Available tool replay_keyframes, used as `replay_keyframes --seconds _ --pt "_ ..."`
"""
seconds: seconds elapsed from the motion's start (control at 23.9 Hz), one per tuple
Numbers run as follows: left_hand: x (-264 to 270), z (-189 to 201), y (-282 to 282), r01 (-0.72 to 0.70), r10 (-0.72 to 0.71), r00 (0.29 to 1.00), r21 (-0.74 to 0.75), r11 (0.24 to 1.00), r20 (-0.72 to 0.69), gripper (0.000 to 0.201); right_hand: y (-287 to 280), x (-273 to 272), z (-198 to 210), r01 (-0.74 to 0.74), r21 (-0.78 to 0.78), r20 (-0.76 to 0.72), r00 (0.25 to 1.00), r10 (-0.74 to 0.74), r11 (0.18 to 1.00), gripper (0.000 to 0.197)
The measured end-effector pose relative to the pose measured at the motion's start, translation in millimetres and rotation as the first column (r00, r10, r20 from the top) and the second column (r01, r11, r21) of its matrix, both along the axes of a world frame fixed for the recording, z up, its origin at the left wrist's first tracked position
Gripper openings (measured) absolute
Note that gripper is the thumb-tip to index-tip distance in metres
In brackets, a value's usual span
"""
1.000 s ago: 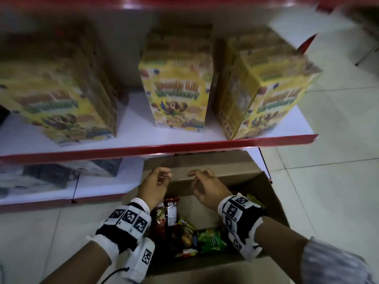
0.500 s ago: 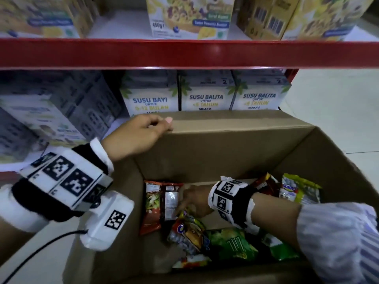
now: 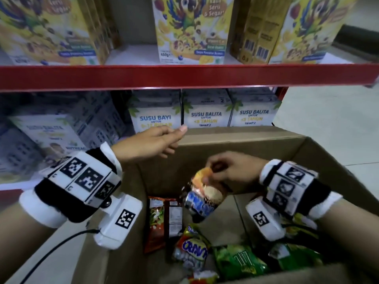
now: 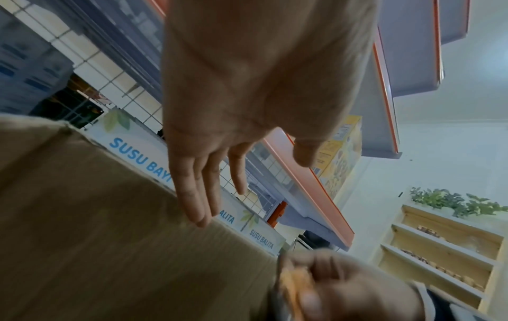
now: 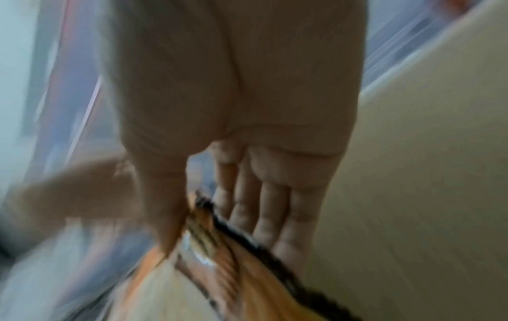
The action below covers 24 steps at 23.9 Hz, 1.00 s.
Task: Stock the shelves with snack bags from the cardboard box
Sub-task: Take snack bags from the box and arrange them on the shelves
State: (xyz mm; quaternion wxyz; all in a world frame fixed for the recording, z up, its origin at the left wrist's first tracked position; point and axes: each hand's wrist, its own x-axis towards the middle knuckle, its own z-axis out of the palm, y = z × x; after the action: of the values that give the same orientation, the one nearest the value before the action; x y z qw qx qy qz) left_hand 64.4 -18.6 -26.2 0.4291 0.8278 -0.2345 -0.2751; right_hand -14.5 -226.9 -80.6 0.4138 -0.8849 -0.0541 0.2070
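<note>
An open cardboard box (image 3: 235, 144) stands on the floor before the shelves, with several snack bags (image 3: 191, 251) lying inside. My right hand (image 3: 223, 173) pinches the top edge of an orange and blue snack bag (image 3: 202, 196) and holds it above the others in the box. That bag (image 5: 219, 271) hangs between thumb and fingers in the blurred right wrist view. My left hand (image 3: 162, 140) hovers with straight fingers over the box's far left flap, holding nothing. Its fingers (image 4: 198, 195) reach just past the box edge (image 4: 110, 217).
A red-edged shelf (image 3: 184, 76) above carries yellow cereal boxes (image 3: 190, 29). The lower shelf behind the box holds white milk cartons (image 3: 207, 111). Tiled floor (image 3: 332, 124) lies to the right. A green bag (image 3: 238, 261) and a red bag (image 3: 155, 222) sit in the box.
My right hand has risen out of the box's bottom with the orange and blue snack bag pinched. My left hand lifted slightly off the flap. The view shifted a little upward.
</note>
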Motion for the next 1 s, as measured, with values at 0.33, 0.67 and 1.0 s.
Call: replay_keyframes --seconds 0.33,0.67,1.0 --pt "-22 -8 -8 0.019 -0.061 0.972 -0.182 0.983 -0.226 0.054 -16 -14 23 0.382 0.663 -0.068 0.887 -0.457 0.644 0.023" --pt "0 1 34 -0.314 0.248 0.921 -0.195 0.929 -0.299 0.025 30 8 -32 0.183 0.400 -0.184 0.976 -0.117 0.898 0.019" --pt "15 -24 77 -0.433 0.356 0.867 -0.174 0.885 -0.348 0.029 69 33 -157 0.089 -0.362 -0.347 0.911 -0.223 0.928 0.043"
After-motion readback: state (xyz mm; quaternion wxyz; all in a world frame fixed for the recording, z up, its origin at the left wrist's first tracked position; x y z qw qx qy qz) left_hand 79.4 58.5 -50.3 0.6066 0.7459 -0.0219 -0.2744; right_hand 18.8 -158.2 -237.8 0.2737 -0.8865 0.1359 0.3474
